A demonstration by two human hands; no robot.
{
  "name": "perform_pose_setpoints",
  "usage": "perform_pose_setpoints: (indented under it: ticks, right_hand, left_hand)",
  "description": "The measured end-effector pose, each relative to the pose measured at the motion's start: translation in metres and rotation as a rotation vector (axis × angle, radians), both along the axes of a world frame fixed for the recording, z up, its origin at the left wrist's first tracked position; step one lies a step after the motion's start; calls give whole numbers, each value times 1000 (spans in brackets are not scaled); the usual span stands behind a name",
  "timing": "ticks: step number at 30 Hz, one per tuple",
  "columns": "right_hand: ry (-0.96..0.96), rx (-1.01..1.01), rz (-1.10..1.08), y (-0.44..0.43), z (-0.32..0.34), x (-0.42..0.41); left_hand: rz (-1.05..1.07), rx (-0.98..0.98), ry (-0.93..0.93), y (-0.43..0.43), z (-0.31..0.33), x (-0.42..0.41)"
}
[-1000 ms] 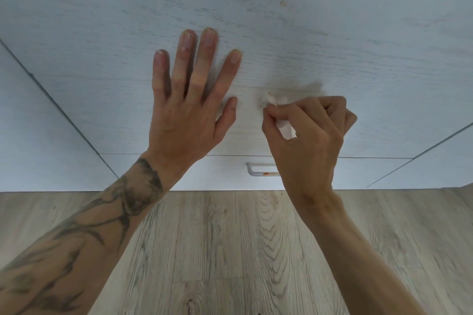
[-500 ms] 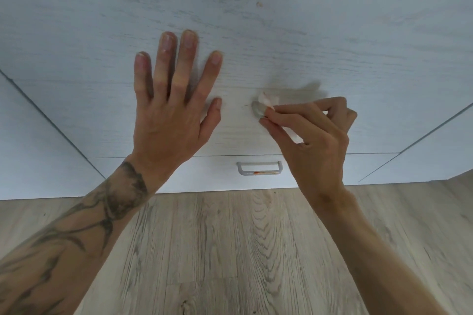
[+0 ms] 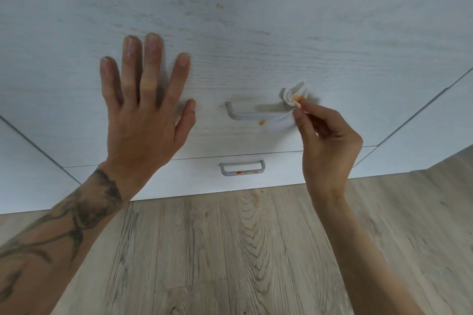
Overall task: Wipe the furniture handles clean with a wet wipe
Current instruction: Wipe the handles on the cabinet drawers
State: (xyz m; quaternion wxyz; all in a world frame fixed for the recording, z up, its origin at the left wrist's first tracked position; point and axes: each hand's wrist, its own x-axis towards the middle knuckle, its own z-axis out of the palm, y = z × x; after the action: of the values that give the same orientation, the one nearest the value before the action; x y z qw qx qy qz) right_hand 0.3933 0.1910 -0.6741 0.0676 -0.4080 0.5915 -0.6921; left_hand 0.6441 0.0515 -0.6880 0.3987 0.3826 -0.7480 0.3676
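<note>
My left hand (image 3: 143,120) lies flat, fingers spread, on the drawer front (image 3: 256,41). My right hand (image 3: 330,143) pinches the stained wet wipe (image 3: 286,112) against the right end of the upper handle (image 3: 245,115).

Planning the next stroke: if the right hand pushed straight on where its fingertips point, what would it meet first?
The right hand pinches the wet wipe, draped on the upper handle; that handle's right end comes first, then probably the drawer front behind it.

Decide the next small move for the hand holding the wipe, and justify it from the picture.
Probably slide the wet wipe left along the upper handle: the right hand pinches it at the handle's right end, and an orange smear shows at the wipe's left edge.
</note>
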Motion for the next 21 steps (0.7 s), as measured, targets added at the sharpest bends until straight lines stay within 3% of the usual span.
perform_pose_setpoints:
  ticks: [2, 5, 8, 12, 21]
  right_hand:
    - [-19, 15, 55, 1, 3, 1]
    - [119, 71, 137, 5, 4, 3]
    - [212, 92, 34, 4, 3, 9]
    - [238, 65, -61, 9, 2, 17]
    - [169, 9, -31, 14, 0, 17]
  left_hand:
    - [-1, -2, 1, 0, 0, -1]
    - [7, -7, -3, 1, 0, -1]
    - [11, -11, -1, 2, 1, -2]
    - [14, -9, -7, 2, 1, -2]
    - [27, -14, -6, 3, 2, -3]
